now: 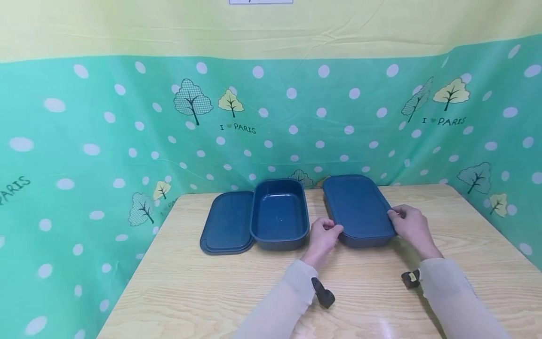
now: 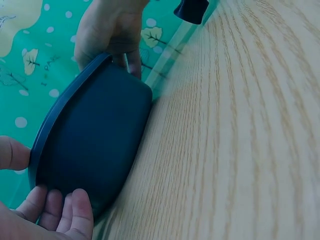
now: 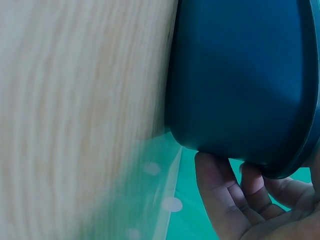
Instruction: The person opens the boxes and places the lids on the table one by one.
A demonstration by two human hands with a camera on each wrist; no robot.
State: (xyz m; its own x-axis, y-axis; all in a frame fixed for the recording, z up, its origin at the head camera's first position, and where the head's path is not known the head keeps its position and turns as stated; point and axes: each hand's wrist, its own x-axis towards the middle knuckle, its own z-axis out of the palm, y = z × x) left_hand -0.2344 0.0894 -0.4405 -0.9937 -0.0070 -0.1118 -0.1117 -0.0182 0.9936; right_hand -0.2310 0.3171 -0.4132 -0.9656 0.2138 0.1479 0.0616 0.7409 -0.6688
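Your left grip (image 1: 323, 239) and right grip (image 1: 410, 227) are clamped on the lidded box (image 1: 365, 242), thumbs at its rim, fingers curled against the wall below. It sits on the surface (image 1: 199, 301) between them. You seem to be seating its lid (image 1: 357, 205) or placing the box; which, you can't tell from here. Beyond your left grip lie the open box (image 1: 280, 245), then a loose lid (image 1: 228, 221). Next likely calls for even pressure from both sides.

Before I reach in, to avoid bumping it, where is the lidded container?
In the head view, the lidded container is right of centre, between the left hand and the right hand, to the right of the open container.
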